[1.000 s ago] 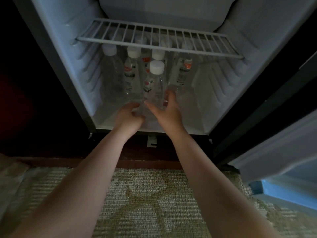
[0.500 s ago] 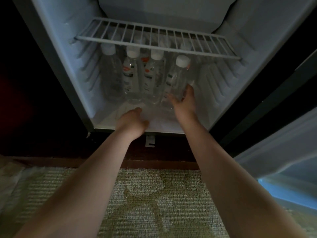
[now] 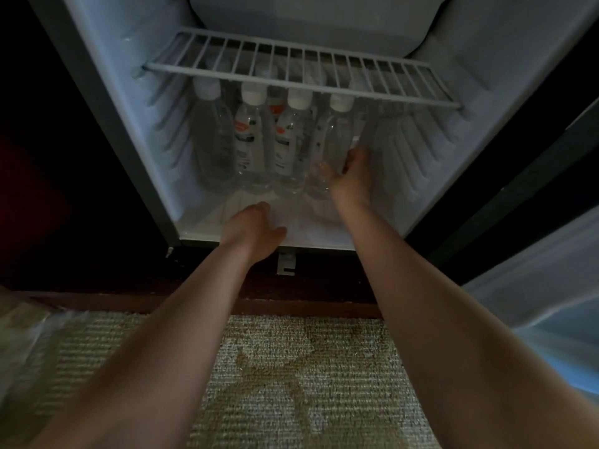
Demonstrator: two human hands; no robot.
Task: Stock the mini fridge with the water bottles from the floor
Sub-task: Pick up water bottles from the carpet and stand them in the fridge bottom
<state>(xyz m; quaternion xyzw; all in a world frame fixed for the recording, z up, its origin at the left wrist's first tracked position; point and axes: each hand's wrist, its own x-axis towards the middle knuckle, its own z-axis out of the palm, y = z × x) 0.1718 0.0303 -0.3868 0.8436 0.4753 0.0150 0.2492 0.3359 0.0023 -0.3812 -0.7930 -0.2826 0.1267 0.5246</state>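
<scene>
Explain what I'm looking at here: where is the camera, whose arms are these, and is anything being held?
There is no machine. These are a person's two bare arms, filmed by one wide-angle camera worn on the head, looking forward and down. An open mini fridge stands ahead, with patterned carpet below it. Under its wire shelf stand white-capped water bottles, four in the front row and at least one more behind. The right hand wraps round the rightmost front bottle, thumb in front and fingers on its far side. The left hand holds nothing and is loosely curled at the front edge of the fridge floor. The fridge door shows at the right.
</scene>
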